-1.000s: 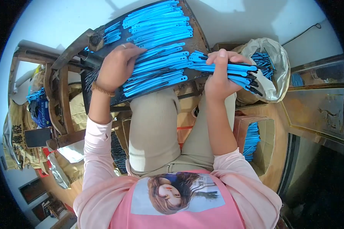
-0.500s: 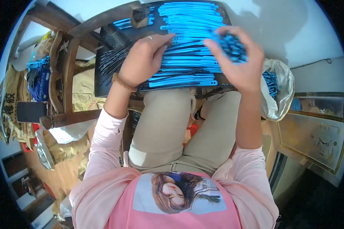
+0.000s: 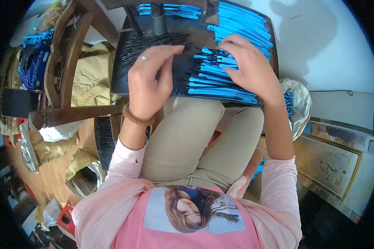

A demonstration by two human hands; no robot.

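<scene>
Flat blue plastic strips (image 3: pixel 245 25) with holed ends lie in rows on a dark tabletop (image 3: pixel 174 76). Thin black rods lie among the nearer ones. My right hand (image 3: pixel 251 62) is over the nearer rows, its thumb and fingers bent round a bunch of blue strips (image 3: pixel 224 61) whose ends point left. Part of that bunch is hidden under the palm. My left hand (image 3: pixel 149 81) hovers over the left of the tabletop, index finger stretched out and thumb apart from it. Nothing shows between them. Just beyond it is a loose pile of thin black rods (image 3: pixel 147 45).
A dark upright post (image 3: pixel 158 20) stands behind the black rods, with more blue strips (image 3: pixel 170 10) farther back. A wooden chair frame (image 3: pixel 66 116) borders the left side. At right hangs a pale sack (image 3: pixel 301 106) holding blue pieces. Brown paper sacks (image 3: pixel 91 79) lie at left.
My right hand has come down from holding a raised bunch of blue and black pieces to the nearer rows. My left hand has moved off the strips, toward the black rods. The view has shifted.
</scene>
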